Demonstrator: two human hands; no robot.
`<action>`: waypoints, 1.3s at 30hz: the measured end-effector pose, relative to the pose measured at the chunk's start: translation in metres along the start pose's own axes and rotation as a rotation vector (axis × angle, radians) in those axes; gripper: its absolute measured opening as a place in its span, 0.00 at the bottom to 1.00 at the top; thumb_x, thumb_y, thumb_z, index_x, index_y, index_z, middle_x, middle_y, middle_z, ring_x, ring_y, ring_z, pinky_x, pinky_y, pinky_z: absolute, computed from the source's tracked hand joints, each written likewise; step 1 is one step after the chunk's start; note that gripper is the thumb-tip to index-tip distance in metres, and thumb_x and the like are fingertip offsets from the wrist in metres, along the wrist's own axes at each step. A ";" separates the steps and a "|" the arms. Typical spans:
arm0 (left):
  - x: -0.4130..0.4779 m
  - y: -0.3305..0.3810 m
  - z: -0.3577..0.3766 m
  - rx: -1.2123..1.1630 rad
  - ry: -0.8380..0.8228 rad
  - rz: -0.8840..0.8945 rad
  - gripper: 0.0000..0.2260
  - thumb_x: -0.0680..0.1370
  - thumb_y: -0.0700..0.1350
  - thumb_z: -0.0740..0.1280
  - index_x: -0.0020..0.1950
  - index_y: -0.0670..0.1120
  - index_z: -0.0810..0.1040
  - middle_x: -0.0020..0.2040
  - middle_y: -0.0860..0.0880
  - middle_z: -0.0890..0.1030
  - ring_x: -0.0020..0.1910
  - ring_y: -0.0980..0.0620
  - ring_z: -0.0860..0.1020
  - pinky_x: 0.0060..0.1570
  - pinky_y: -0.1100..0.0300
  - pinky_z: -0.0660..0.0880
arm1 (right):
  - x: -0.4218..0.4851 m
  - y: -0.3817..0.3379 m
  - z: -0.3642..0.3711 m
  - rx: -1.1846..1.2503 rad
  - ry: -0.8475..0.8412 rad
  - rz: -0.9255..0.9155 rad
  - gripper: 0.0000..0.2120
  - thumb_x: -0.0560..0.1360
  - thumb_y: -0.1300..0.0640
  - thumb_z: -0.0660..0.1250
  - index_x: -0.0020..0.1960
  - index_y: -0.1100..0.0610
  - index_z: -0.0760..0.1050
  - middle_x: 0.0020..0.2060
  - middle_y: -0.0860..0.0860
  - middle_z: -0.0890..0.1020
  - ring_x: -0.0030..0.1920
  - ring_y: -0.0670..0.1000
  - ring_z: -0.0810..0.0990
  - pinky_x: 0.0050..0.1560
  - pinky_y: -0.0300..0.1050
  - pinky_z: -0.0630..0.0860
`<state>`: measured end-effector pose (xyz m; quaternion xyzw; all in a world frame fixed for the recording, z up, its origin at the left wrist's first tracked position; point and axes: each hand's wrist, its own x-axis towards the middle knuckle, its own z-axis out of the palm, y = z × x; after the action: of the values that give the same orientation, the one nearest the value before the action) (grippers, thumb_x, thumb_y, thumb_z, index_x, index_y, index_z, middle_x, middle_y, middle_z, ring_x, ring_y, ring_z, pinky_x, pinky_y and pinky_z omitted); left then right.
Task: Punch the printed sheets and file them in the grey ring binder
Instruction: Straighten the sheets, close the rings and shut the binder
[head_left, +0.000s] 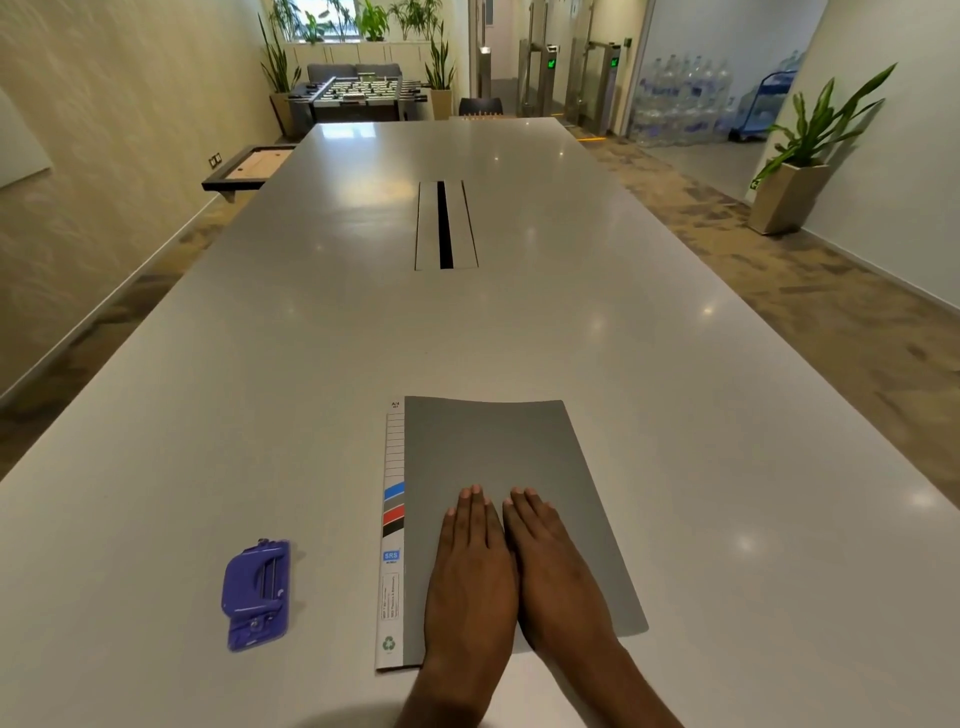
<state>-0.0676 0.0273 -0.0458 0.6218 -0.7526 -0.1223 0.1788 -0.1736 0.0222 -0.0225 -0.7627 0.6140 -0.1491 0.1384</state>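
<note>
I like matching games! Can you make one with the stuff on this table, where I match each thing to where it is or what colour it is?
Things:
1. hole punch
2. binder
3. hands: left hand, right hand
4. potted plant

Matches:
A. grey, closed
B. on the floor, far right
C. purple, left of the binder
D. flat on the binder's cover

Pairs: 1-C, 2-A, 3-D, 4-B

A long pale grey conference table (322, 332) runs toward twelve o'clock, with a cable slot (445, 225) cut into its middle. Beyond its far end stands a foosball table (358, 96), a grey sofa (355, 70) behind it. Snake plants (278, 67) flank these. At two o'clock a potted plant (802, 156) stands by the wall. Stacked water bottles (685, 98) sit at one o'clock, beside turnstile gates (597, 78).
</note>
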 end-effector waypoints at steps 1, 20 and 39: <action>-0.003 0.000 -0.001 0.005 -0.022 -0.014 0.66 0.55 0.58 0.85 0.83 0.37 0.54 0.65 0.37 0.84 0.69 0.40 0.79 0.81 0.53 0.40 | 0.001 0.001 0.003 -0.013 0.005 -0.019 0.28 0.76 0.47 0.57 0.70 0.60 0.77 0.68 0.55 0.80 0.70 0.50 0.70 0.79 0.41 0.54; 0.083 -0.026 -0.041 0.303 -0.009 -0.098 0.32 0.86 0.43 0.60 0.85 0.39 0.46 0.86 0.39 0.46 0.85 0.44 0.44 0.83 0.50 0.39 | 0.091 -0.006 0.010 -0.132 0.160 -0.115 0.33 0.73 0.61 0.76 0.74 0.67 0.70 0.73 0.63 0.73 0.75 0.61 0.72 0.76 0.54 0.60; 0.117 -0.047 -0.031 0.289 0.077 -0.053 0.30 0.86 0.44 0.59 0.85 0.40 0.48 0.86 0.40 0.48 0.86 0.45 0.45 0.84 0.50 0.42 | 0.125 -0.007 0.006 -0.039 0.201 -0.132 0.30 0.82 0.60 0.64 0.81 0.64 0.58 0.81 0.60 0.62 0.82 0.57 0.58 0.78 0.44 0.43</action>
<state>-0.0317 -0.0957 -0.0232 0.6650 -0.7382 0.0065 0.1130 -0.1405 -0.0981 -0.0179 -0.7850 0.5762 -0.2217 0.0511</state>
